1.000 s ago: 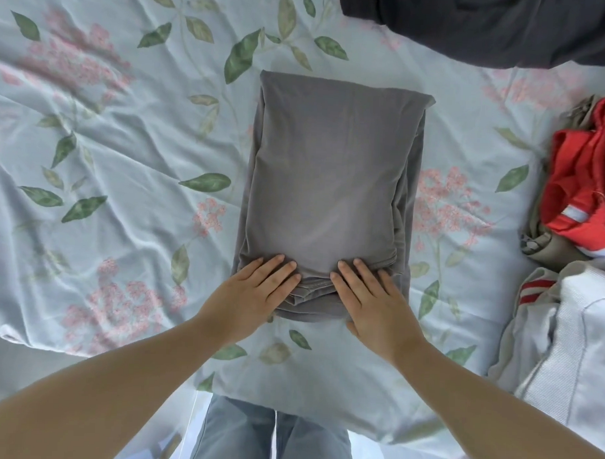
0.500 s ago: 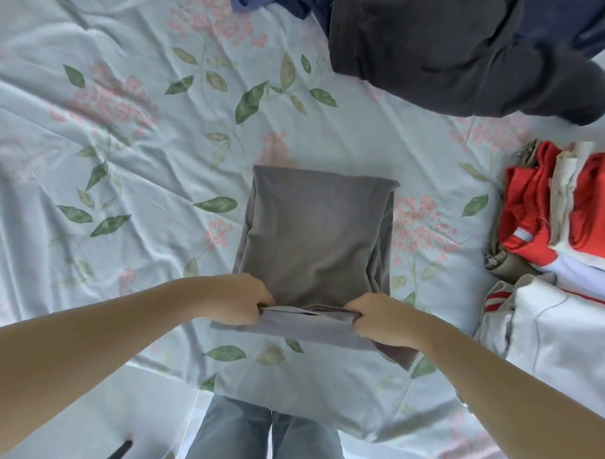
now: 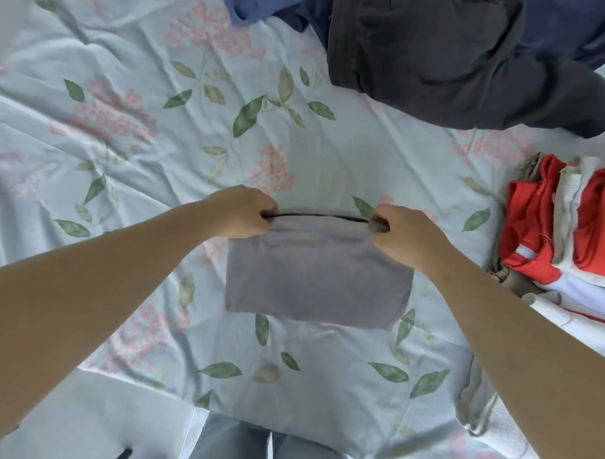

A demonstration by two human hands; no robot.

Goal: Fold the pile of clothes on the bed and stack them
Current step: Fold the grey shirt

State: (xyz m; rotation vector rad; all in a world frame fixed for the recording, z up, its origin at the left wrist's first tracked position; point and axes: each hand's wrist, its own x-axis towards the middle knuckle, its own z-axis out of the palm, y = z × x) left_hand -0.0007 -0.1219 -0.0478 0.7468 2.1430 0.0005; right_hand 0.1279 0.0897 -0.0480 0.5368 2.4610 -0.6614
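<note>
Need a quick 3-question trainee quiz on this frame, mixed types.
1. True or false: both hands grip the grey garment.
2. Which edge of it do the left hand and right hand hold? A) far edge B) near edge C) one side only
3. Fill in: the red and white stack lies to the person's ____.

Key: 1 true; 2 A; 3 right

Folded grey garment (image 3: 318,278), seemingly lifted by its far edge above the bed.
</note>
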